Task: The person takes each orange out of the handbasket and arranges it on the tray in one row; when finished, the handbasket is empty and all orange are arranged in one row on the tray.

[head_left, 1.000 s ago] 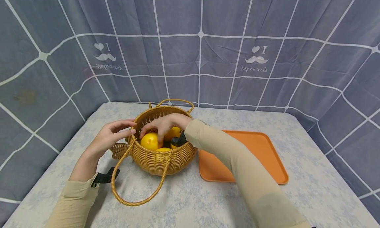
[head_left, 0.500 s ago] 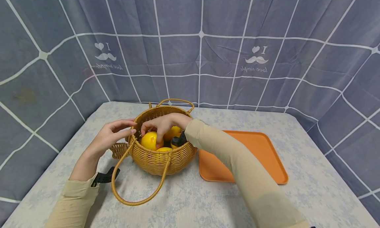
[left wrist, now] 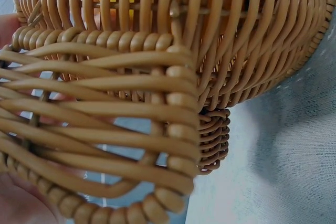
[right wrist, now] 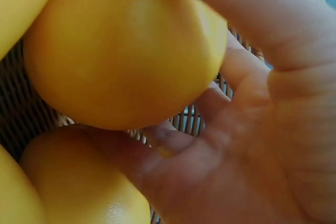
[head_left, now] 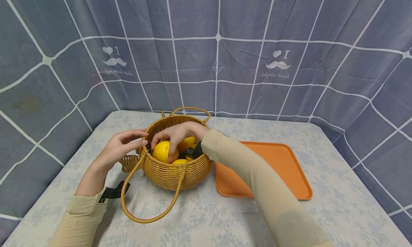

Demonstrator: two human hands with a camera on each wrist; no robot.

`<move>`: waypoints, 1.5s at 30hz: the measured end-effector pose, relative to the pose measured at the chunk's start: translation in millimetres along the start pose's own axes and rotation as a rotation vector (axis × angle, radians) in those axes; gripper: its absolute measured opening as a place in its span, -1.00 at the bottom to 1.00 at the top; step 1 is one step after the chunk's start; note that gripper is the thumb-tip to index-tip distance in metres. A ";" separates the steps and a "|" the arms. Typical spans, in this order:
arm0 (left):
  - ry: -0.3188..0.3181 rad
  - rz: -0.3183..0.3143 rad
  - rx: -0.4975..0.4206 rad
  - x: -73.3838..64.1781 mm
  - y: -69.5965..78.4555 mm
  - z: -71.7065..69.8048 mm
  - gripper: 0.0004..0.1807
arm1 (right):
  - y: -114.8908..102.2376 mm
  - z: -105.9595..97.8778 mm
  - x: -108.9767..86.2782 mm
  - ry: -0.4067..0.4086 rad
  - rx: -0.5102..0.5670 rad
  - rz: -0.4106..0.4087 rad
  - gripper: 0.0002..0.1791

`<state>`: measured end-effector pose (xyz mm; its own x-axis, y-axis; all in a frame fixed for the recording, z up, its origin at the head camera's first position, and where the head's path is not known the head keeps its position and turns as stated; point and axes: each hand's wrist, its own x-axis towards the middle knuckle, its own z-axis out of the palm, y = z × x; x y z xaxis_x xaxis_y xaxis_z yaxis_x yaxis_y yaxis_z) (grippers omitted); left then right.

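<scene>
Since a second ago, one yellow fruit (head_left: 162, 152) has come up slightly inside the basket (head_left: 170, 177), and the right thumb has slid a little over its near side. Thumb and fingers of the right hand (head_left: 180, 134) curl round this fruit, gripping it below the rim, among more yellow fruit (head_left: 188, 144). Relaxed and fairly straight, the fingers of the left hand (head_left: 120, 147) touch the rim on the left, beside the small wicker flap (head_left: 128, 163) that sticks out from the basket. One long handle (head_left: 151, 220) droops over the front onto the pale patterned table (head_left: 206, 218). To the right lies an orange tray (head_left: 283, 164), near the basket and partly hidden by the right sleeve (head_left: 254, 172). Behind the table hangs a blue-grey curtain (head_left: 193, 61) with white lines.
</scene>
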<state>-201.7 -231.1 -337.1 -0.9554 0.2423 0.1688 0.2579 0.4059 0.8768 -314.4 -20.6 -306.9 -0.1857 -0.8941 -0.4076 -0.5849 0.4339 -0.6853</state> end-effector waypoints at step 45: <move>0.007 -0.018 0.012 -2.5 1.5 2.1 -0.58 | 6.4 -18.6 -108.3 0.454 0.316 -0.434 -0.27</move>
<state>-198.6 -229.2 -337.1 -0.9610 0.2282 0.1562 0.2420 0.4203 0.8745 -312.8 76.9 -256.0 -0.3389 -0.9218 0.1880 -0.4360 -0.0232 -0.8996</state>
